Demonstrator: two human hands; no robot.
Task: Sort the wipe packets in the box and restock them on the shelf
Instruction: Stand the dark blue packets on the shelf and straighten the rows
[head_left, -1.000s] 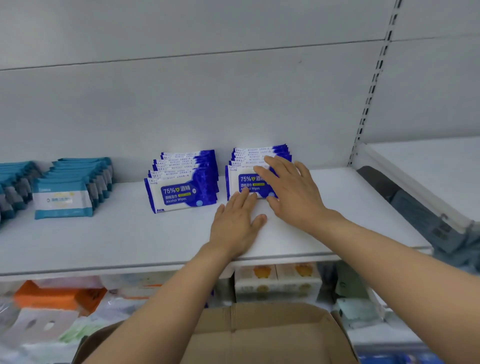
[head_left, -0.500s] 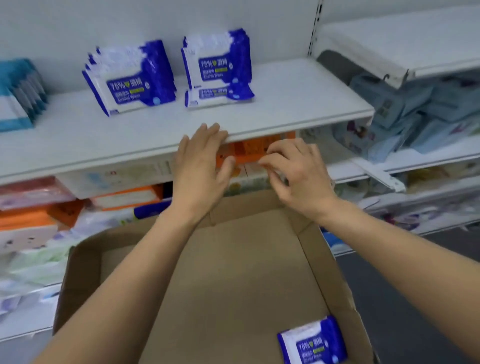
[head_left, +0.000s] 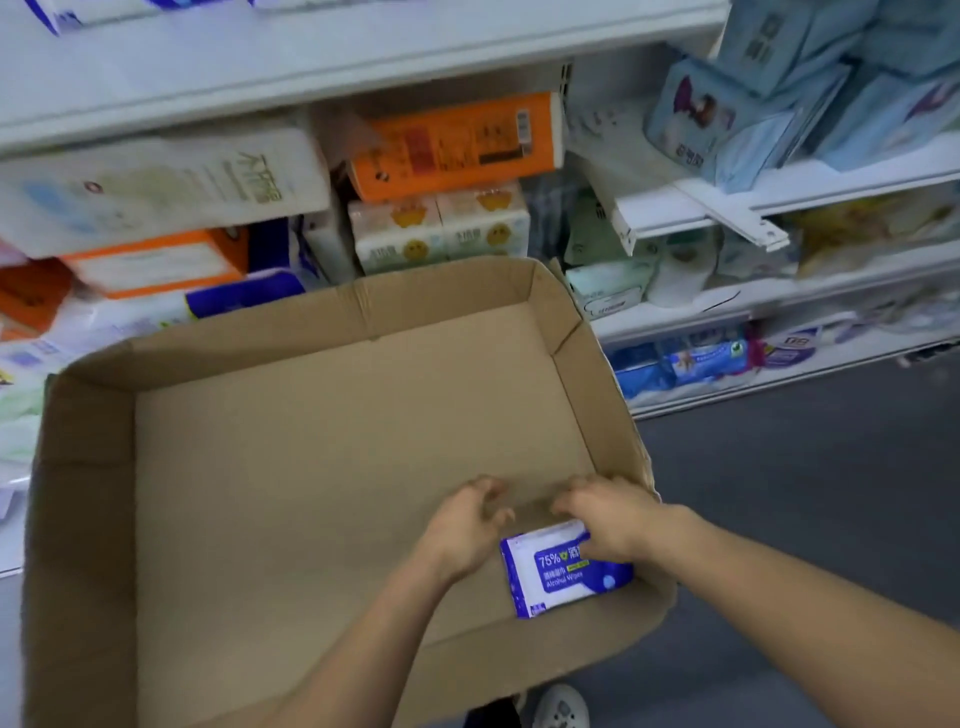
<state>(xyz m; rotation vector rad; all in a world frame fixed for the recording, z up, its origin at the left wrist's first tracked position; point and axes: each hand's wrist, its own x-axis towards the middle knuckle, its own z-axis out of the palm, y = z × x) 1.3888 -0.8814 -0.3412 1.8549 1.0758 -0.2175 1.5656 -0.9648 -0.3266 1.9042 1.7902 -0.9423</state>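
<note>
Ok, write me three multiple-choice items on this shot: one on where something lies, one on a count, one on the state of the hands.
1. Where in the cardboard box does the wipe packet lie?
A. Near right corner
B. Far left corner
C. Middle of the floor

2. How many wipe packets can be seen in the box?
A. Three
B. One
C. None

3. What are the hands doing?
A. Both flat on the shelf
B. Left hand lifts the packet clear of the box
C. Right hand is over the packet's far edge, left hand is beside it, holding nothing

Answers:
1. A, the packet sits by the right wall at the near end.
2. B, only one blue and white packet shows on the box floor.
3. C, the right hand overlaps the packet while the left hand's curled fingers hold nothing.
</note>
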